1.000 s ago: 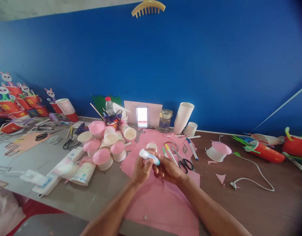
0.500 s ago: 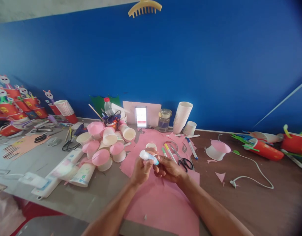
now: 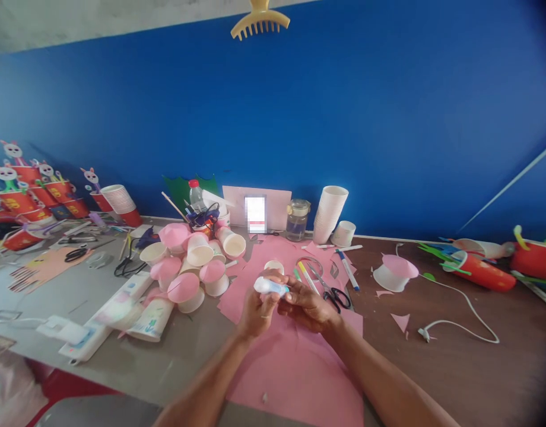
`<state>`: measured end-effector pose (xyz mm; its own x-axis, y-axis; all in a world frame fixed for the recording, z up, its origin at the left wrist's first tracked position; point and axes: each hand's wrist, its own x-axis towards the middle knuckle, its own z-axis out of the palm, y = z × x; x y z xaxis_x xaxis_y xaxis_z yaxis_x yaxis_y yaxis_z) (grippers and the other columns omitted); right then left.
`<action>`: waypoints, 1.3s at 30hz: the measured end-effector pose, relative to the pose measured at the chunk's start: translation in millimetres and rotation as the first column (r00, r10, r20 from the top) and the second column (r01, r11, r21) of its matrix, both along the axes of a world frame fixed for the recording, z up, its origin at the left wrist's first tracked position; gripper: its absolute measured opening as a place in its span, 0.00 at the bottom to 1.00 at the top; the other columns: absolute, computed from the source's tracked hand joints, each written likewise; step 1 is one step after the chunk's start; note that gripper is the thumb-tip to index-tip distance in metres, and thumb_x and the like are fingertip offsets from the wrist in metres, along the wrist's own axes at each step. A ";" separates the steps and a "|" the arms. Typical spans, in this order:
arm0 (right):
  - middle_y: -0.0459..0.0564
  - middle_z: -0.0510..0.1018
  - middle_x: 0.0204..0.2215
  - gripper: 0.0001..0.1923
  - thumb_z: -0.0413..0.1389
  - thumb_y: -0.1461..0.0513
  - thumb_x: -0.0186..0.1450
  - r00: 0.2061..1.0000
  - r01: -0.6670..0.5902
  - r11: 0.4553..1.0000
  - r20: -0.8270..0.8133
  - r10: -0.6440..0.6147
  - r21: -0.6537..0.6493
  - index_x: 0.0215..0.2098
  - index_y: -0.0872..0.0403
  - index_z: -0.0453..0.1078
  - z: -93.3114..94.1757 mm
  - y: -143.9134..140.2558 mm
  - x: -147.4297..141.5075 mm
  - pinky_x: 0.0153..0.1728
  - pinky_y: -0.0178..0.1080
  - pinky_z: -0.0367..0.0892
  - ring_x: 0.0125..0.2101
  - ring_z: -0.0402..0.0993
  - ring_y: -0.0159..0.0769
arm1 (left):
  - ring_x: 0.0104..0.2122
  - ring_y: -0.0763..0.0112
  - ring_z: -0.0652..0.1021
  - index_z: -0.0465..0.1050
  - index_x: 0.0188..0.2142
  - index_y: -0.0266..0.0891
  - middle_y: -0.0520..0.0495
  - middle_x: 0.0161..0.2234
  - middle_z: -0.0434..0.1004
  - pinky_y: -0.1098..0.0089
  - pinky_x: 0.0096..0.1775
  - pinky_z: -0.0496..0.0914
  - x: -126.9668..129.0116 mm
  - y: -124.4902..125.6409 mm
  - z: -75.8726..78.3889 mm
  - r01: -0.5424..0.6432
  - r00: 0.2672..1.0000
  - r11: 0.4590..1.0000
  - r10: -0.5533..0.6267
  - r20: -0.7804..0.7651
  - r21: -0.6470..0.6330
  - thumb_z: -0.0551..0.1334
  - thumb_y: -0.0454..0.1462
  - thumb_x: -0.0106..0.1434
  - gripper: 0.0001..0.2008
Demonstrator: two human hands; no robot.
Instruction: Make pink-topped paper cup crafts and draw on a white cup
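Observation:
A small white squeeze bottle (image 3: 268,287) with a light-blue end lies nearly level between my hands. My left hand (image 3: 255,314) is closed around its body, thumb in front. My right hand (image 3: 312,307) is closed at the blue end, thumb and fingertips pinching there; its other fingers curl below. Just behind the hands stands a white paper cup (image 3: 273,265), partly hidden by them. Pink paper sheets (image 3: 300,367) spread under my hands. To the right of my right hand lie black-handled scissors (image 3: 336,296) and several markers (image 3: 307,277).
Paper cups with pink paper tops (image 3: 184,289) cluster on the left, near a white power strip (image 3: 106,317). A stack of cups (image 3: 330,213) and a glass jar (image 3: 297,219) stand at the back. Another pink-topped cup (image 3: 395,273) and a white cable (image 3: 471,296) are on the right.
The bottle has turned from a downward slant toward the right to nearly level. Both hands stay on it, with slight finger movement. The whole view has shifted slightly.

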<state>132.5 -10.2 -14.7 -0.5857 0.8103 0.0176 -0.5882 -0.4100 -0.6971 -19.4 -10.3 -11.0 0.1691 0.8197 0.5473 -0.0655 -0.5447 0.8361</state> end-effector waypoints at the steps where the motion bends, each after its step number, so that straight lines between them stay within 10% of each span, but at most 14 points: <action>1: 0.40 0.72 0.25 0.22 0.71 0.60 0.50 1.000 0.010 1.000 -0.014 -0.010 0.004 0.39 0.51 0.67 0.0 0.2 0.4 0.26 0.32 0.60 0.21 0.63 0.24 | 0.36 0.62 0.78 0.72 0.40 0.38 0.42 0.38 0.78 0.60 0.43 0.71 0.0 0.3 -0.4 0.001 1.000 1.000 -0.001 -0.002 0.013 0.57 0.50 0.64 0.17; 6: 0.42 0.73 0.19 0.23 0.57 0.44 0.61 0.992 -0.119 0.992 0.027 0.120 -0.032 0.36 0.55 0.68 -2.3 0.7 1.8 0.19 0.32 0.54 0.13 0.52 0.22 | 0.33 0.64 0.78 0.70 0.40 0.38 0.41 0.39 0.78 0.62 0.38 0.72 0.2 -1.4 0.5 0.030 0.999 1.000 -0.030 0.032 -0.008 0.57 0.50 0.64 0.17; 12: 0.40 0.74 0.26 0.21 0.71 0.61 0.49 0.998 0.034 0.998 -0.044 -0.036 -0.045 0.36 0.51 0.68 2.4 -0.9 -0.8 0.26 0.31 0.60 0.22 0.66 0.25 | 0.39 0.60 0.78 0.73 0.39 0.39 0.41 0.38 0.78 0.57 0.46 0.71 -0.6 -1.7 3.0 0.001 1.000 0.999 -0.002 -0.007 -0.039 0.58 0.52 0.62 0.19; 18: 0.44 0.74 0.20 0.23 0.56 0.43 0.61 0.987 -0.156 0.986 0.016 0.158 -0.057 0.31 0.56 0.69 -3.8 0.7 0.1 0.19 0.33 0.59 0.13 0.55 0.22 | 0.19 0.73 0.74 0.72 0.38 0.38 0.44 0.33 0.78 0.65 0.29 0.72 2.0 -3.8 3.6 0.061 0.995 0.991 -0.052 0.080 -0.119 0.58 0.54 0.62 0.21; 25: 0.41 0.74 0.27 0.21 0.71 0.61 0.49 0.999 -0.010 0.999 -0.040 0.008 -0.049 0.38 0.51 0.70 -1.9 -1.5 1.0 0.29 0.33 0.64 0.23 0.67 0.26 | 0.21 0.74 0.74 0.70 0.39 0.37 0.41 0.37 0.78 0.68 0.28 0.72 2.9 -4.5 8.4 0.045 0.999 0.996 -0.044 0.012 -0.078 0.56 0.53 0.63 0.21; 30: 0.44 0.74 0.21 0.23 0.56 0.44 0.62 0.984 -0.177 0.984 -0.018 0.177 -0.026 0.35 0.56 0.70 -4.6 -0.9 0.3 0.19 0.33 0.62 0.14 0.59 0.24 | 0.16 0.78 0.71 0.69 0.39 0.37 0.42 0.36 0.77 0.73 0.18 0.66 4.3 -5.8 8.3 0.106 0.993 0.985 -0.096 0.071 -0.139 0.56 0.55 0.62 0.23; 36: 0.42 0.75 0.27 0.17 0.70 0.62 0.51 0.998 -0.026 1.000 -0.052 0.026 -0.011 0.37 0.53 0.71 -1.5 -2.2 -0.3 0.28 0.32 0.66 0.22 0.66 0.24 | 0.22 0.72 0.74 0.71 0.39 0.38 0.43 0.32 0.78 0.66 0.31 0.73 -0.1 -5.1 5.7 0.039 0.999 0.996 -0.041 -0.027 -0.078 0.56 0.55 0.62 0.22; 39: 0.43 0.75 0.26 0.19 0.68 0.53 0.54 0.995 -0.072 0.997 -0.063 0.072 0.001 0.38 0.52 0.70 -5.1 -1.4 0.4 0.27 0.34 0.68 0.22 0.69 0.26 | 0.22 0.72 0.74 0.71 0.40 0.39 0.43 0.33 0.78 0.64 0.33 0.73 -1.0 -4.4 4.7 0.029 0.999 0.998 -0.031 -0.019 -0.061 0.56 0.54 0.63 0.21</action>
